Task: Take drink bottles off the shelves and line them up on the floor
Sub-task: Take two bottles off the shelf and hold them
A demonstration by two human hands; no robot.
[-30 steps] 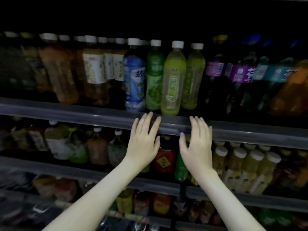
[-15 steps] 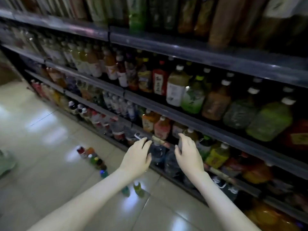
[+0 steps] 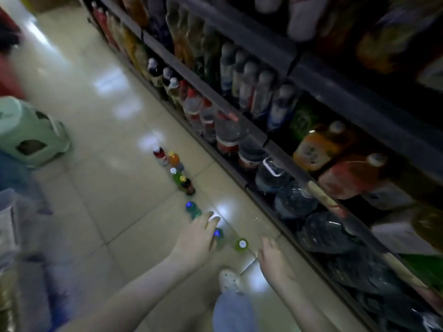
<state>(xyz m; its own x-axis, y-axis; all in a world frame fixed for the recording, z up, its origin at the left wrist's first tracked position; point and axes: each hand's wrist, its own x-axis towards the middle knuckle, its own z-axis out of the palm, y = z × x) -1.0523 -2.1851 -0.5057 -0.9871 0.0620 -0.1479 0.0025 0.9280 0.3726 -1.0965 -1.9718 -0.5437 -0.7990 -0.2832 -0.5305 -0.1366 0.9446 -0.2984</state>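
Hovering above bottle row (image 3: 187, 185) with left hand (image 3: 195, 240) and right hand (image 3: 275, 258) loose, empty; advise extending line straight beyond yellow-green bottle (image 3: 241, 244).

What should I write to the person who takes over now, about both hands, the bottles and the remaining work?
Left hand: open, fingers straight, above the blue-capped bottle; contact cannot be told.
Right hand: open, holds nothing, beside the yellow-green bottle.
Done: a row of about seven bottles stands on the floor, the red bottle farthest.
Left: the shelves hold many more bottles; take more and extend the row.
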